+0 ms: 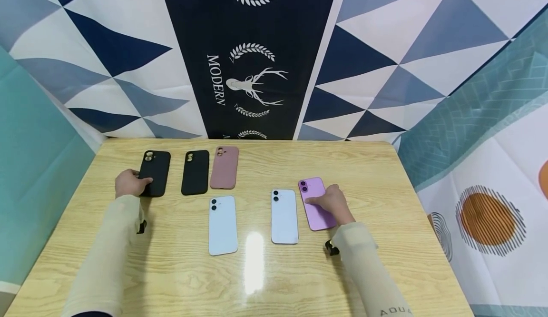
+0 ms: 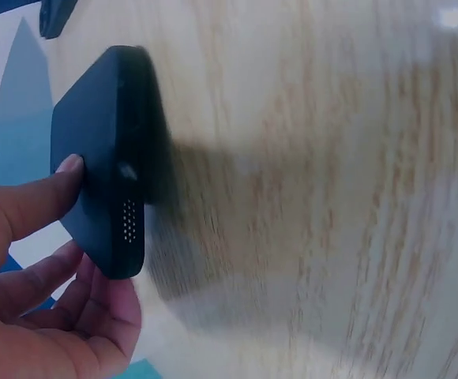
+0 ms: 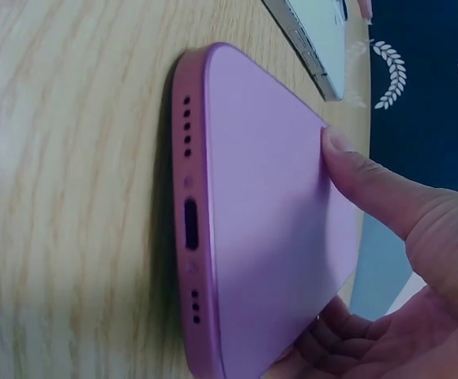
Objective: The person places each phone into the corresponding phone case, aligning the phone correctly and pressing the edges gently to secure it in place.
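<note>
At the left, my left hand (image 1: pixel 128 183) grips a black phone case (image 1: pixel 157 170) by its left edge. In the left wrist view the thumb lies on the back of the case (image 2: pixel 95 201), with the fingers curled at its side edge. On the other side, my right hand (image 1: pixel 335 204) holds a purple phone (image 1: pixel 318 216) by its right edge. The right wrist view shows the thumb on the back of the phone (image 3: pixel 268 221) and the fingers along its edge, partly hidden. The phone's camera end faces the back of the table.
A second black phone case (image 1: pixel 195 173) and a pink phone case (image 1: pixel 224 169) lie along the back of the wooden table (image 1: pixel 180 269). Two white phones, one left (image 1: pixel 222 226) and one right (image 1: pixel 284 218), lie mid-table, backs up. A patterned cloth (image 1: pixel 274 31) hangs behind.
</note>
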Available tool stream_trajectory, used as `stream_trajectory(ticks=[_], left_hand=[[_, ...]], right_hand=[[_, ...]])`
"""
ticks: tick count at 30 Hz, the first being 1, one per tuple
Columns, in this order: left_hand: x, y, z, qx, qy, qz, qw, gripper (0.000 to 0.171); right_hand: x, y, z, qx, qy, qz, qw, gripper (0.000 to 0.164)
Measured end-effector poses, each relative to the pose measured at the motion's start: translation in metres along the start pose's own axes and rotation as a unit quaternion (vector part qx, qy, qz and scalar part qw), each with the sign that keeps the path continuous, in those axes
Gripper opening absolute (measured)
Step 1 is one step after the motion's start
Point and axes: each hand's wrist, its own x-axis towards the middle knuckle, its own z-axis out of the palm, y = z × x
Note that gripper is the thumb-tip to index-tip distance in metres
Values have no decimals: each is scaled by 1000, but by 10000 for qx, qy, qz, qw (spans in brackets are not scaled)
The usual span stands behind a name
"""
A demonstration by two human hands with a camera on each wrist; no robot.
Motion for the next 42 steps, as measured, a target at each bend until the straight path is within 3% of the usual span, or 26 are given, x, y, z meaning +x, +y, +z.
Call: stream_trajectory(ticks=[5,13,20,28,33,39,42], left_hand=[[-1,-1,-1,-332,44,-204,9992,52],[-8,-3,-7,-647,35,-271,9975,48],[-7,-10,-9,-951,-168,-305,9949,46],[-1,-20,-13,-1575,-487,-228,9861,50],[-3,-24,-16,-2208,-439,-192,9741,52],[-8,-21,-19,-2693,-473,-445,9609,59],[-10,-18,-20,-2943,-433,-568,9531,45]], right_hand=[[4,5,-2,435,-296,40,9986,48],[8,16,-9,539,-470,-294,9970,22],[9,24,-10,1065,-548,-372,9921,27],[8,24,-13,1460,-444,-278,9879,33],[9,23,-14,1528,-553,-293,9863,35],[8,22,-16,1626,-620,-356,9841,35],[8,22,-15,1651,-588,-406,9837,35]])
